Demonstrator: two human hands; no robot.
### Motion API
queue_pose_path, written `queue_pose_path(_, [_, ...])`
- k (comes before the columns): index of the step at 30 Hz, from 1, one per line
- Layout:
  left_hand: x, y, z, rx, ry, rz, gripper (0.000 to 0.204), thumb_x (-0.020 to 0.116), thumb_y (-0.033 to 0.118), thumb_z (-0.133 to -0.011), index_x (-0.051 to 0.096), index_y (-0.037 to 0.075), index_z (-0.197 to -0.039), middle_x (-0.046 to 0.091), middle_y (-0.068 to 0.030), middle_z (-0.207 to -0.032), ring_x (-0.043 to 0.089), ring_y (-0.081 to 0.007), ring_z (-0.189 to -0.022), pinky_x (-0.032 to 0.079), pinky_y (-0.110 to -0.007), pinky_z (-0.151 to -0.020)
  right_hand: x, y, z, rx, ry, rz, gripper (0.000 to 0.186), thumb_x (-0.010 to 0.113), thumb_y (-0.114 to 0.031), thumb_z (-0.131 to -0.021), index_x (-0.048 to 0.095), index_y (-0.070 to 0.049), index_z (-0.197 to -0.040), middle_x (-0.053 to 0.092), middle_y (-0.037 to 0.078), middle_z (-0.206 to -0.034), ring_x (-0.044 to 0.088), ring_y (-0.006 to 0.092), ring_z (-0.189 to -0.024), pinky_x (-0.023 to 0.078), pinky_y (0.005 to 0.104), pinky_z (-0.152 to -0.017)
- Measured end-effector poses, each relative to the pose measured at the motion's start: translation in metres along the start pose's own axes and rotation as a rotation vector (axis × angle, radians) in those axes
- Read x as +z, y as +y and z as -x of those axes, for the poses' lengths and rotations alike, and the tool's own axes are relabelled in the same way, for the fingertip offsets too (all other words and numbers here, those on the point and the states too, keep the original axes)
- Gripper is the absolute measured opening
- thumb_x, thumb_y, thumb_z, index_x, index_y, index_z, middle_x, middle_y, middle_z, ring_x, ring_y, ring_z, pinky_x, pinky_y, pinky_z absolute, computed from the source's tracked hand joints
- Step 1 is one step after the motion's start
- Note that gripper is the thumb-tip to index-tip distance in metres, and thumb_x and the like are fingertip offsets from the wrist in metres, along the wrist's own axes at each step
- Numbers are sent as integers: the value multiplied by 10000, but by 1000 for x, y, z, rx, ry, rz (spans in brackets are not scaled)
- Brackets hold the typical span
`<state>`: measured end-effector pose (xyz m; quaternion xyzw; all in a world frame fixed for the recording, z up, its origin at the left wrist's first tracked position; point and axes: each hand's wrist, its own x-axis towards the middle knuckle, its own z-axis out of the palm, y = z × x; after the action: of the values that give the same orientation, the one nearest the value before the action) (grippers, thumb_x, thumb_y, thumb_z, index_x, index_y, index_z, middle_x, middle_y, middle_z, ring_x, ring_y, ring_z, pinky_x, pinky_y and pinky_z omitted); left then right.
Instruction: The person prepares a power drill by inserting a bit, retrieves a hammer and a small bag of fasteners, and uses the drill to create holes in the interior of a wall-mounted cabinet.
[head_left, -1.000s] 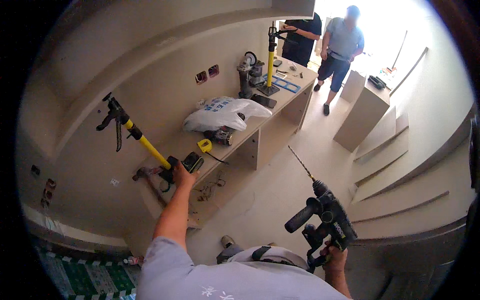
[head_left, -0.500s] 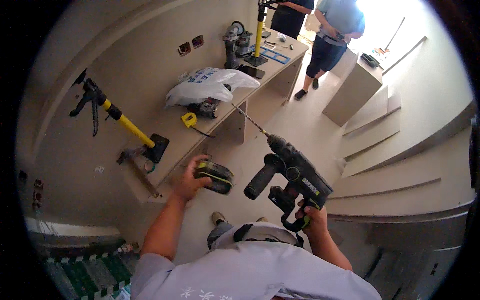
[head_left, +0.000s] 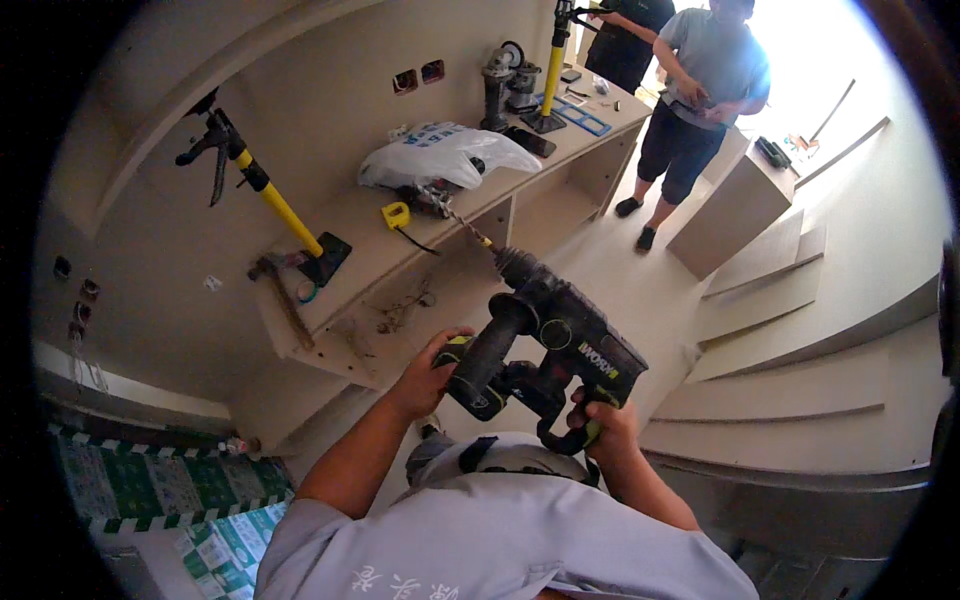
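My right hand (head_left: 608, 422) is closed around the rear grip of a black and green cordless rotary hammer (head_left: 580, 335). A long drill bit (head_left: 467, 224) in its chuck points away toward the bench. My left hand (head_left: 424, 378) is wrapped round a black and green battery pack (head_left: 486, 404). The hammer's side handle (head_left: 488, 348) partly hides the pack. The pack is close to the base of the hammer; whether the two touch I cannot tell.
On the long bench (head_left: 450, 235) are a white plastic bag (head_left: 430, 158), a yellow tape measure (head_left: 396, 215), a hammer (head_left: 285, 300), a phone (head_left: 530, 141) and yellow support poles (head_left: 283, 212). Two people stand at the back; one (head_left: 690, 110) is beside a cabinet box (head_left: 735, 205). Panels (head_left: 760, 310) lean at right.
My left hand has brought the battery pack right, in under the rotary hammer's side handle. The rotary hammer has shifted slightly left. The view has turned a little.
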<state>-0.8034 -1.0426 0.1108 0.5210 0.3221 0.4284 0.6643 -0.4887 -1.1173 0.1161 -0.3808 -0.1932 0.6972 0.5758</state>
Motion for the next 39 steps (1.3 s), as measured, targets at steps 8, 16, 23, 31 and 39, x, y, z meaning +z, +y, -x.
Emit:
queue_pose_path(8, [5, -6, -10, -4, 29, -29, 522, 581, 65, -977, 414, 113, -1469, 534, -95, -1359, 552, -192, -1215, 447, -338, -1058, -6, -5, 5, -47, 5, -24, 564, 794, -85, -703, 577, -24, -1220, 670, 133, -962, 632, 247, -672, 546, 378, -599])
queue_pose_path(16, [49, 2, -15, -76, -66, -111, 685, 705, 211, -927, 356, 101, -1507, 538, -103, -1377, 540, -221, -1254, 435, -408, -1084, -3, -6, 14, -109, 52, 14, 520, 751, -77, -737, 575, -48, -1225, 660, 116, -957, 606, 217, -651, 527, 349, -570])
queue_pose_path(23, [77, -14, -12, -88, -80, 63, 905, 810, 380, -818, 313, 142, -1536, 513, -102, -1382, 516, -247, -1277, 424, -435, -1097, -6, -29, 15, -164, 17, 88, 539, 741, -87, -726, 561, -41, -1232, 663, 131, -981, 616, 219, -647, 531, 344, -569])
queue_pose_path(31, [62, -16, -20, -28, -305, -236, 727, 718, 164, -944, 311, 68, -1539, 517, -111, -1442, 474, -214, -1352, 376, -385, -1136, -23, -28, 23, -157, 83, 121, 515, 757, -55, -699, 587, -22, -1184, 666, 130, -961, 629, 226, -654, 538, 348, -559])
queue_pose_path(39, [59, 54, -34, -503, -5, -237, 627, 785, 365, -867, 549, 22, -1336, 648, -104, -1152, 629, -211, -1015, 503, -330, -870, -45, -22, 27, -382, 143, 746, 457, 853, -138, -759, 668, -18, -1159, 744, 113, -1038, 703, 192, -890, 565, 355, -792])
